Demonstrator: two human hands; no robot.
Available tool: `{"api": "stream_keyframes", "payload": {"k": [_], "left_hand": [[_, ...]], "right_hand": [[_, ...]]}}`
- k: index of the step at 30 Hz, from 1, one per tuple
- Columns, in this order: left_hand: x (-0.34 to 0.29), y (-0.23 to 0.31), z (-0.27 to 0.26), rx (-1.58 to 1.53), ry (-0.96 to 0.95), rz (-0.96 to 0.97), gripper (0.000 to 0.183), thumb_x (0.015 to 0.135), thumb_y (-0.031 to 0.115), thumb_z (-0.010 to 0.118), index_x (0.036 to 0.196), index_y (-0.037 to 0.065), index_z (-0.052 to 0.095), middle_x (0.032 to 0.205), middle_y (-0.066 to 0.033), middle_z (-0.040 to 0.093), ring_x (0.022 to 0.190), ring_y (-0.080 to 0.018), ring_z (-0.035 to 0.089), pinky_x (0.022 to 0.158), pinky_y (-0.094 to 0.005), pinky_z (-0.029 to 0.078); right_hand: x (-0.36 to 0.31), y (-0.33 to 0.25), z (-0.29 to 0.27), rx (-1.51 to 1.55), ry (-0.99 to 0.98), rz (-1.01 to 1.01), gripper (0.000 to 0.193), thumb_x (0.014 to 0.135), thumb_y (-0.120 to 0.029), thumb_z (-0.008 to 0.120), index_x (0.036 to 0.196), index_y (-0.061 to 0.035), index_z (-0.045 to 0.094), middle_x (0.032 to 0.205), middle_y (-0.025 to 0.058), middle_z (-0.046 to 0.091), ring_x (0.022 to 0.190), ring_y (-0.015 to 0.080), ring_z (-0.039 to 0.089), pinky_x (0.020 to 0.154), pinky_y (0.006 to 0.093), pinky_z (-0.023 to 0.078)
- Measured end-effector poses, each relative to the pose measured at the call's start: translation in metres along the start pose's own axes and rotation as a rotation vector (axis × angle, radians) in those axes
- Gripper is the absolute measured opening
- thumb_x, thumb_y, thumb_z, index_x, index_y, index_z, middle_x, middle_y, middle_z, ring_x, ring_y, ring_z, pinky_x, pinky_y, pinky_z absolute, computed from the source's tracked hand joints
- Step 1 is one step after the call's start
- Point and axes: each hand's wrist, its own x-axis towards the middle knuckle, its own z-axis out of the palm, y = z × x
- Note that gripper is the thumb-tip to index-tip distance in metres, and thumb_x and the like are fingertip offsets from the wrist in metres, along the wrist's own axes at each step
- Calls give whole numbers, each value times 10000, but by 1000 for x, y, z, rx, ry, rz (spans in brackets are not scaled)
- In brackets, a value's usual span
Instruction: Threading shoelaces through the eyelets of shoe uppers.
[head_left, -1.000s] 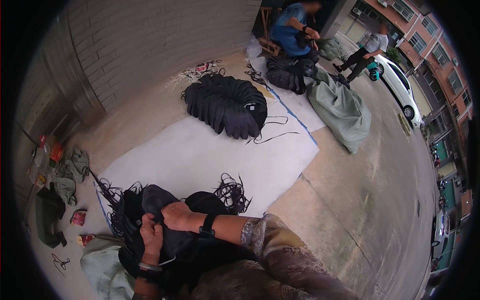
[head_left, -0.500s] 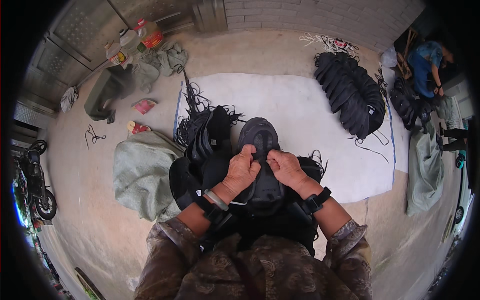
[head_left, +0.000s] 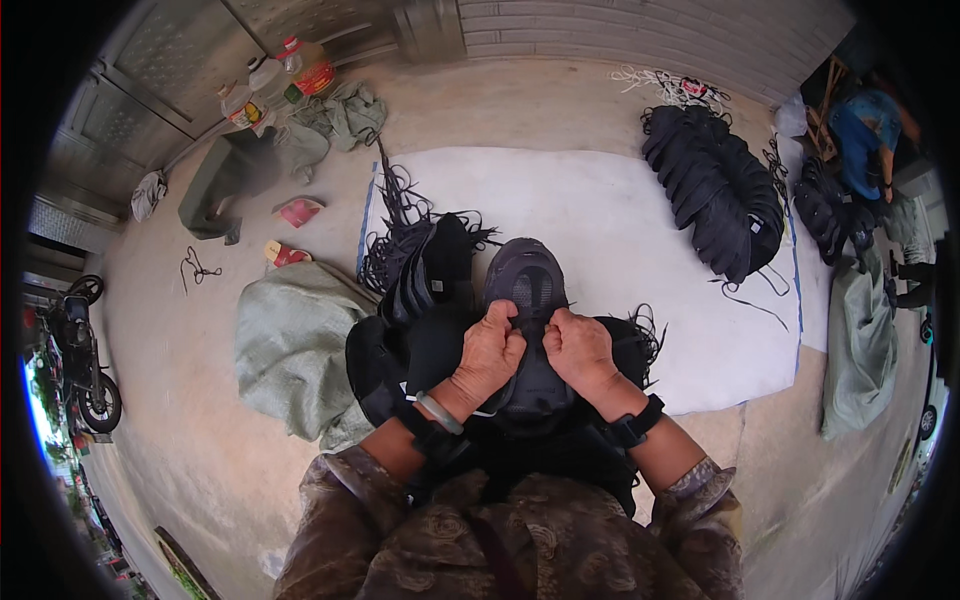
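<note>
A black shoe upper (head_left: pixel 538 375) lies over my lap, its rounded toe away from me and a mesh patch on top. My left hand (head_left: pixel 490 350) is closed in a pinch on the left edge of its lacing area. Across from it, my right hand (head_left: pixel 582 350) pinches the right edge, fingers curled in. Any lace end between the fingertips is too small to make out. Just left of the shoe, a stack of black shoe uppers (head_left: pixel 440 260) trails loose laces. More black pieces (head_left: pixel 375 370) rest beneath and beside my hands.
A long double row of black uppers (head_left: pixel 700 190) sits on a white sheet (head_left: pixel 570 190). Green-grey sacks (head_left: pixel 295 340) lie left and right (head_left: pixel 858 340). Red slippers (head_left: pixel 300 210), plastic bottles (head_left: pixel 310 70) and a motorcycle (head_left: pixel 85 350) are at left. Another person (head_left: pixel 865 135) bends at far right.
Both hands have slid slightly toward me along the shoe, still pinching its edges. The whole view has shifted a little. At far right, the other person has moved slightly.
</note>
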Motion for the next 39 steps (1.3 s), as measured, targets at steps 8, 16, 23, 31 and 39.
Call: {"api": "stream_keyframes", "payload": {"k": [8,16,23,31,39], "left_hand": [[-2,1,-2,-3,7,15,250,750,-2,520,992,38,471,612,-120,481,564,-324,534,557,-365,450],[-5,-2,-6,10,22,53,268,755,-2,525,1014,38,467,640,-127,493,574,-330,539,560,-374,453],[0,5,-7,49,-47,-46,281,764,54,521,1038,19,468,830,-192,589,746,-371,590,688,-416,488],[10,4,-12,-109,-40,125,191,734,-30,617,907,37,571,652,-73,518,538,-170,502,538,-275,445],[13,2,-11,-100,-184,-55,163,749,-9,617,893,46,566,641,-66,531,552,-159,513,533,-275,435]], "right_hand": [[3,1,3,-72,-62,-13,120,746,-157,525,724,-40,537,688,144,602,704,319,601,637,409,481],[4,10,-1,223,-113,-85,31,755,-86,533,758,-56,525,725,128,601,707,324,591,631,404,470],[9,11,3,261,-25,-225,62,782,-84,555,788,-72,494,770,100,569,734,317,573,614,398,458],[3,18,-12,412,-97,1,114,774,-65,586,805,-57,477,737,111,560,713,312,578,626,371,452],[9,18,10,265,34,13,87,740,-34,591,763,-57,511,720,110,569,705,307,575,622,393,448]]}}
